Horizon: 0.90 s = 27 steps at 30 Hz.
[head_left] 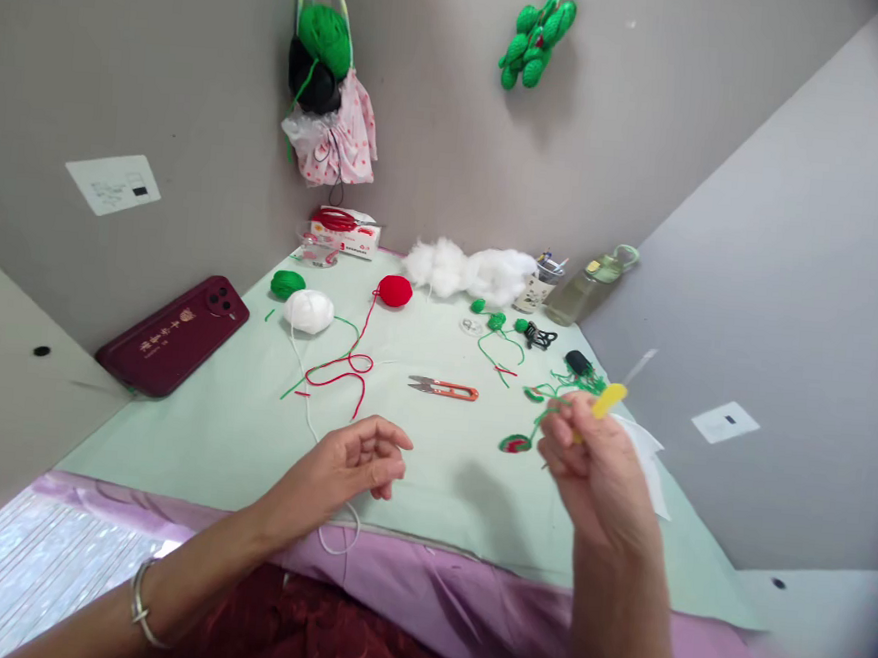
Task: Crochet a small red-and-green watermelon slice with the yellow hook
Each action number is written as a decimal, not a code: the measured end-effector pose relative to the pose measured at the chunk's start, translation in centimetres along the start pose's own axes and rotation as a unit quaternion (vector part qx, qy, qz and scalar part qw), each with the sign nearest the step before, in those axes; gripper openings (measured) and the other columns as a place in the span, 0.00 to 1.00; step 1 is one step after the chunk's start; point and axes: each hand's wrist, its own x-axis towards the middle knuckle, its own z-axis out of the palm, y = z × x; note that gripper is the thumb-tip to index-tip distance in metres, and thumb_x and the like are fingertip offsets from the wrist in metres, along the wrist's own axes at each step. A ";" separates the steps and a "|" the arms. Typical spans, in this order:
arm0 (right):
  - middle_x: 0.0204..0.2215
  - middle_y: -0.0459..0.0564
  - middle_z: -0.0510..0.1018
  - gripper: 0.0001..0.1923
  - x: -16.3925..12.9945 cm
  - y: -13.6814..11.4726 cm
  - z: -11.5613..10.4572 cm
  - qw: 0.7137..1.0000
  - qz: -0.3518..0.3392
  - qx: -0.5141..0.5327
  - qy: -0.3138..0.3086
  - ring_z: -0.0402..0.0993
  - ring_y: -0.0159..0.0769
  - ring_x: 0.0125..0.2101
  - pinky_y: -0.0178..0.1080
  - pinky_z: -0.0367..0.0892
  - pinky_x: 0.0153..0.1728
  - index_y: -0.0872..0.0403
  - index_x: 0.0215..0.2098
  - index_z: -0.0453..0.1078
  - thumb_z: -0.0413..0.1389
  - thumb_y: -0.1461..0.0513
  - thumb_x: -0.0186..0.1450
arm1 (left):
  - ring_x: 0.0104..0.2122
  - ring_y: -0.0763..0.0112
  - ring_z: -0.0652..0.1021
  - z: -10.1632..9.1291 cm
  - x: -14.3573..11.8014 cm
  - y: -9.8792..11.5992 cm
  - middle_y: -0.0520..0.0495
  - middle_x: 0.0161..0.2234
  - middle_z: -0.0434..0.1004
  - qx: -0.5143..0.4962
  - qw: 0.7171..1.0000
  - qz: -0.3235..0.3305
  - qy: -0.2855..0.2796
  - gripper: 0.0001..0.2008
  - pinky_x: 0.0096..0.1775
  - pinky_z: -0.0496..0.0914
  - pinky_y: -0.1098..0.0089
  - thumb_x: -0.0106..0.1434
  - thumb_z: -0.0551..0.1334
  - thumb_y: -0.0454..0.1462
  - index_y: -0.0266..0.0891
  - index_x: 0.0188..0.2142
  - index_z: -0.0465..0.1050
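My right hand [596, 467] is raised above the pale green table mat [222, 424], closed on a crochet hook with a yellow handle [608, 400]. Green yarn [554, 402] runs from that hand to small red-and-green crochet pieces [515, 443] on the mat. My left hand [358, 464] hovers over the mat's near edge, fingers loosely curled, with a thin white yarn strand [334, 542] looping below it; whether it pinches the strand is unclear. The strand leads back to a white yarn ball [309, 310].
Orange-handled thread snips [446, 389] lie mid-mat. A red yarn ball [395, 290], a green ball [287, 283], white stuffing [469, 269], a bottle [584, 289] and a dark red phone [173, 333] stand farther back. Grey walls close in on three sides.
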 end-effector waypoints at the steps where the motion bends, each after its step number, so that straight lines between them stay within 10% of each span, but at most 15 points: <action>1: 0.21 0.39 0.68 0.22 0.5 -0.4 -0.7 0.997 -0.049 -0.045 0.029 0.43 0.20 0.17 0.29 0.42 0.17 0.52 0.29 0.69 0.74 0.50 0.57 | 0.31 0.70 0.75 -0.7 -0.1 0.2 0.55 0.32 0.72 0.034 0.999 0.003 0.017 0.12 0.40 0.68 0.66 0.67 0.67 0.46 0.41 0.43 0.76; 6: 0.23 0.40 0.69 0.23 0.7 -0.5 -2.2 0.925 -0.212 -0.271 0.159 0.58 0.29 0.22 0.33 0.52 0.23 0.50 0.54 0.76 0.68 0.51 0.64 | 0.36 0.64 0.74 -4.3 -0.3 0.8 0.51 0.34 0.74 0.283 0.945 0.066 0.148 0.10 0.43 0.67 0.62 0.68 0.62 0.45 0.43 0.34 0.73; 12: 0.21 0.40 0.67 0.16 -3.2 3.4 3.0 0.963 -0.062 -0.255 -0.055 0.58 0.29 0.22 0.36 0.54 0.24 0.53 0.44 0.79 0.63 0.51 0.67 | 0.40 0.54 0.74 -5.0 1.7 0.0 0.47 0.36 0.75 0.495 0.852 0.081 0.150 0.09 0.44 0.65 0.57 0.63 0.64 0.45 0.44 0.32 0.71; 19: 0.18 0.36 0.65 0.19 -5.8 7.9 7.0 0.964 0.192 -0.005 -0.183 0.46 0.22 0.17 0.34 0.41 0.19 0.54 0.37 0.78 0.68 0.47 0.63 | 0.35 0.61 0.75 -3.9 3.4 0.1 0.48 0.33 0.78 0.442 0.880 0.094 0.145 0.09 0.41 0.68 0.61 0.66 0.59 0.41 0.43 0.30 0.73; 27: 0.21 0.37 0.69 0.21 -5.6 8.4 7.1 0.978 0.173 0.058 -0.097 0.43 0.19 0.15 0.33 0.38 0.18 0.55 0.36 0.79 0.70 0.46 0.60 | 0.35 0.65 0.77 0.1 -0.3 0.5 0.51 0.32 0.77 0.288 0.942 0.152 0.082 0.09 0.42 0.69 0.66 0.69 0.63 0.40 0.44 0.31 0.76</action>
